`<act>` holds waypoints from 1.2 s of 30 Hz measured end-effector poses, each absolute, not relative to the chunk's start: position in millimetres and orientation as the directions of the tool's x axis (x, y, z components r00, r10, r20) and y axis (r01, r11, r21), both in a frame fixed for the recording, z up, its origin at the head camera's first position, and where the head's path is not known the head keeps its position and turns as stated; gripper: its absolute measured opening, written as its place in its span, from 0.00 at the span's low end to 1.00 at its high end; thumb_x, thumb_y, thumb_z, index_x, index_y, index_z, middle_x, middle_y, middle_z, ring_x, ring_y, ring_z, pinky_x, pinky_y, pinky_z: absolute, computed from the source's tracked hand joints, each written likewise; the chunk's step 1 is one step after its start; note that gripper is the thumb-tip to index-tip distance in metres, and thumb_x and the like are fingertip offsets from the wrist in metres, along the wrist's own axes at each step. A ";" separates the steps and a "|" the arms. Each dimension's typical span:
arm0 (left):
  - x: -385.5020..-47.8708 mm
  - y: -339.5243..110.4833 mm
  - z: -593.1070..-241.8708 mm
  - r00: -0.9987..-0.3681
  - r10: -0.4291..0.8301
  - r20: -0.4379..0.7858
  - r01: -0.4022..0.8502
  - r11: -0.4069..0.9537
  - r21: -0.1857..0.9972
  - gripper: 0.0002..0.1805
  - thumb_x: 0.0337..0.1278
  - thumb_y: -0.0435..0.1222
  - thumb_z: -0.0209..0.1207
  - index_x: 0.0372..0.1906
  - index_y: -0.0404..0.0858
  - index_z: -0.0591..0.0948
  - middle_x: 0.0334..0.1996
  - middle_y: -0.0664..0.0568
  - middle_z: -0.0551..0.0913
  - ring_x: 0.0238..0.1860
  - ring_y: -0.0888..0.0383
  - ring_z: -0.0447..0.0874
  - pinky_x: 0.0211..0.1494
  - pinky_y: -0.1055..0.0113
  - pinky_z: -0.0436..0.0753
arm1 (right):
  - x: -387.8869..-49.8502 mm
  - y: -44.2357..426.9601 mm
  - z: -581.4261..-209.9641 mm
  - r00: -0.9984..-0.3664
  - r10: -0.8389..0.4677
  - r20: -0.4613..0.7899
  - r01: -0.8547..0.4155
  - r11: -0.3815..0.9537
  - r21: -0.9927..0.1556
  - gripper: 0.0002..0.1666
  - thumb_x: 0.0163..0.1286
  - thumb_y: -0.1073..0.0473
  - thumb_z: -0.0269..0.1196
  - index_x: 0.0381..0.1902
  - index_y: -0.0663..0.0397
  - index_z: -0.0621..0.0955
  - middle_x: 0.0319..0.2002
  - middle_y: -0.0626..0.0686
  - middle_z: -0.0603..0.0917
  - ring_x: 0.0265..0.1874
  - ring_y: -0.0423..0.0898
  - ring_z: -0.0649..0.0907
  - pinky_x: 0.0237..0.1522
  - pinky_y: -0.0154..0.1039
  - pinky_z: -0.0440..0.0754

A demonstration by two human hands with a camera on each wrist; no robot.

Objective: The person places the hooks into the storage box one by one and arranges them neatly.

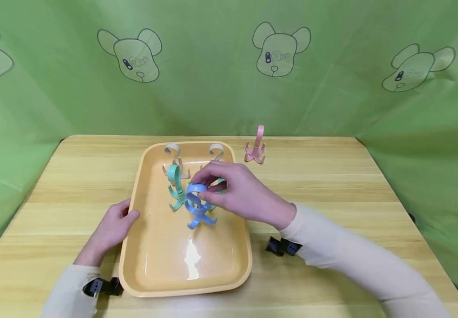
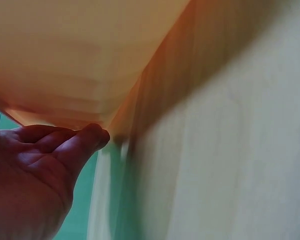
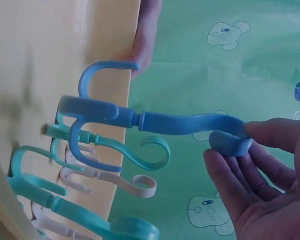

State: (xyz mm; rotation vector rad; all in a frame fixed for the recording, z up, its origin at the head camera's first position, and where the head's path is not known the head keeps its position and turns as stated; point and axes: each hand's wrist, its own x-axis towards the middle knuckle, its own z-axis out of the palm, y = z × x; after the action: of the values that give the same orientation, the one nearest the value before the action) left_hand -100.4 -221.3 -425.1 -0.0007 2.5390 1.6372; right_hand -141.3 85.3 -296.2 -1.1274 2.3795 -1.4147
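My right hand pinches the curled top of a blue multi-prong hook between thumb and fingers. Its prongs point down over the middle of a yellow tray; whether they touch the floor of it I cannot tell. Just behind stand two green hooks, one to the left and one partly hidden by my hand. Farther back in the tray are two pale hooks. At the tray's left wall, my left hand grips the rim, thumb on top and fingers underneath.
A pink hook stands on the wooden table, beyond the tray's right back corner. Green cloth with printed animal heads hangs behind and at both sides. Small black cameras are strapped at the wrists.
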 end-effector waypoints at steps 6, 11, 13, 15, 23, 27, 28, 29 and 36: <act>-101.0 -221.8 -424.5 -0.993 0.057 -0.102 -0.067 0.434 0.899 0.22 0.64 0.28 0.47 0.61 0.21 0.73 0.36 0.34 0.83 0.27 0.50 0.85 0.28 0.61 0.85 | -146.2 75.2 -305.2 -0.691 -0.696 0.197 -0.465 0.219 -0.858 0.12 0.62 0.71 0.67 0.44 0.60 0.84 0.39 0.48 0.84 0.40 0.42 0.81 0.42 0.35 0.84; -101.2 -221.9 -425.6 -0.994 0.053 -0.098 -0.066 0.438 0.897 0.22 0.64 0.28 0.47 0.60 0.21 0.73 0.36 0.34 0.84 0.27 0.50 0.85 0.28 0.62 0.85 | -147.6 65.9 -313.4 -0.675 -0.718 0.170 -0.444 0.212 -0.871 0.12 0.61 0.72 0.67 0.44 0.61 0.84 0.38 0.49 0.83 0.39 0.41 0.81 0.43 0.35 0.84; -101.4 -222.2 -425.5 -0.993 0.053 -0.102 -0.069 0.438 0.896 0.22 0.64 0.28 0.47 0.60 0.21 0.73 0.36 0.34 0.84 0.27 0.51 0.85 0.28 0.62 0.85 | -148.3 61.9 -316.3 -0.668 -0.726 0.163 -0.451 0.220 -0.865 0.12 0.61 0.71 0.67 0.43 0.60 0.84 0.38 0.48 0.83 0.38 0.40 0.81 0.43 0.34 0.84; -101.8 -222.7 -424.8 -0.993 0.055 -0.107 -0.071 0.443 0.894 0.22 0.64 0.28 0.48 0.60 0.21 0.73 0.35 0.34 0.84 0.27 0.51 0.85 0.27 0.62 0.85 | -149.5 57.7 -318.7 -0.655 -0.739 0.158 -0.470 0.235 -0.851 0.11 0.61 0.70 0.68 0.42 0.59 0.84 0.37 0.47 0.83 0.38 0.39 0.81 0.43 0.33 0.83; -104.7 -224.5 -420.4 -0.994 0.063 -0.095 -0.055 0.460 0.886 0.21 0.65 0.28 0.48 0.59 0.20 0.73 0.34 0.35 0.84 0.26 0.50 0.84 0.27 0.61 0.85 | -155.9 45.5 -325.5 -0.620 -0.774 0.131 -0.536 0.296 -0.791 0.10 0.62 0.69 0.67 0.42 0.57 0.83 0.35 0.45 0.83 0.36 0.37 0.80 0.42 0.30 0.80; -103.6 -223.4 -421.2 -0.993 0.065 -0.101 -0.061 0.448 0.892 0.21 0.65 0.28 0.48 0.59 0.20 0.73 0.35 0.34 0.83 0.27 0.50 0.85 0.27 0.61 0.86 | -155.8 43.3 -328.6 -0.619 -0.776 0.123 -0.532 0.298 -0.793 0.11 0.61 0.69 0.68 0.42 0.58 0.83 0.35 0.46 0.82 0.36 0.37 0.80 0.42 0.30 0.81; -103.3 -223.1 -421.6 -0.993 0.065 -0.103 -0.063 0.443 0.894 0.21 0.65 0.28 0.48 0.59 0.20 0.73 0.35 0.34 0.83 0.27 0.49 0.85 0.27 0.61 0.86 | -155.4 43.1 -329.4 -0.621 -0.775 0.120 -0.530 0.302 -0.792 0.11 0.61 0.69 0.68 0.42 0.58 0.83 0.35 0.46 0.82 0.36 0.37 0.80 0.42 0.30 0.81; -102.9 -222.9 -422.1 -0.992 0.066 -0.106 -0.067 0.438 0.896 0.21 0.65 0.28 0.48 0.60 0.20 0.72 0.35 0.34 0.83 0.27 0.49 0.85 0.27 0.61 0.86 | -155.0 42.8 -330.5 -0.622 -0.774 0.117 -0.526 0.303 -0.794 0.11 0.62 0.69 0.68 0.43 0.59 0.83 0.36 0.46 0.82 0.37 0.37 0.80 0.42 0.30 0.81; -102.1 -223.9 -426.0 -0.990 0.073 -0.120 -0.077 0.430 0.899 0.22 0.66 0.28 0.48 0.62 0.20 0.71 0.36 0.34 0.83 0.28 0.49 0.85 0.28 0.61 0.86 | -151.6 45.7 -333.2 -0.611 -0.789 0.066 -0.457 0.283 -0.843 0.15 0.62 0.68 0.68 0.47 0.60 0.80 0.40 0.50 0.81 0.42 0.43 0.82 0.44 0.32 0.83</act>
State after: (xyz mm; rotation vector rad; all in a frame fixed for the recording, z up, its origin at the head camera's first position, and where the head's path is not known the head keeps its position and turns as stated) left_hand -102.1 -223.9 -426.0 -0.0039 2.5348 1.6054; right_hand -151.6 45.7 -333.2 -1.1263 2.1935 -1.2549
